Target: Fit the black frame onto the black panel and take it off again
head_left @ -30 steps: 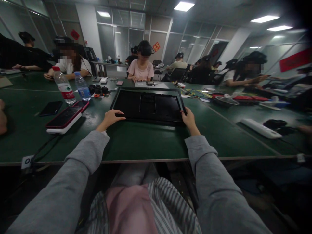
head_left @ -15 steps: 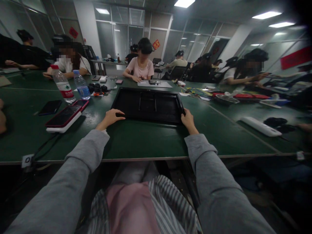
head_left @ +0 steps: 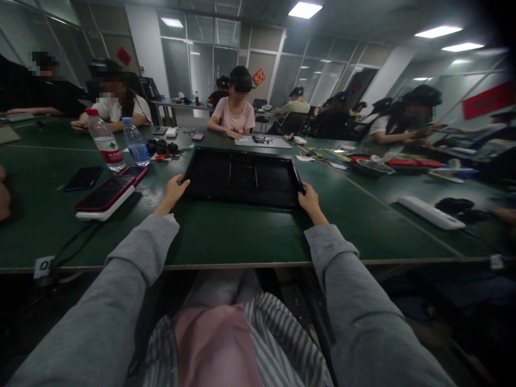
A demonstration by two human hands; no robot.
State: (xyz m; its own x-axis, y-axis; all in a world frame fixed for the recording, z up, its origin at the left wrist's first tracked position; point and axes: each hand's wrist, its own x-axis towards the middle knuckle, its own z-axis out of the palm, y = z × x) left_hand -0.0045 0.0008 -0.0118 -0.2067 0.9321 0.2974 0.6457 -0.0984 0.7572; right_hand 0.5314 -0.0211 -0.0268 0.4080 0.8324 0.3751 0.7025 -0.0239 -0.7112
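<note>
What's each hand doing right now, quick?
Left hand: at the left edge of the black tray; whether closed on it cannot be told.
Right hand: closed, holding the tray's right edge.

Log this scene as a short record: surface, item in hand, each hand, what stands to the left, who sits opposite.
Surface: green tabletop
Item: shallow black rectangular tray
Left hand: on the tray's left edge
Right hand: gripping the tray's right edge, near its front corner
To the left: red-capped bottle, blue-capped bottle, red-cased phone
Opposite: person in pink top
</note>
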